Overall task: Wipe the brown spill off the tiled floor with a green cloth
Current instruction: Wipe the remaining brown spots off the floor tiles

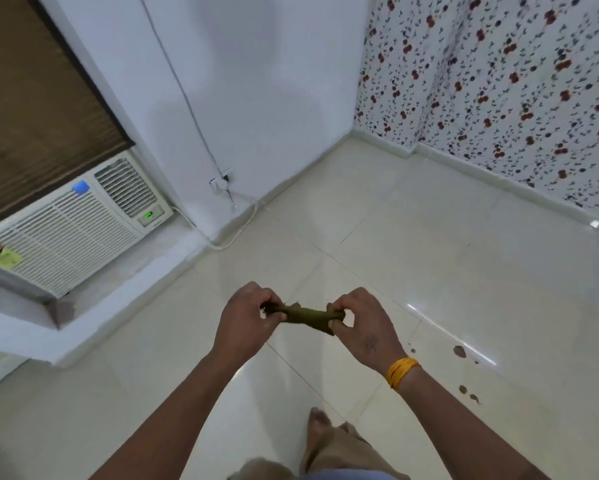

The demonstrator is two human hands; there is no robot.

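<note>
From the head camera I see my left hand (pixel 248 318) and right hand (pixel 362 323) each with a tight grip on one end of the rolled green cloth (pixel 306 317), held stretched between them above the tiled floor (pixel 429 258). The brown spill (pixel 459 351) lies in scattered spots on the floor to the right, well apart from the cloth.
</note>
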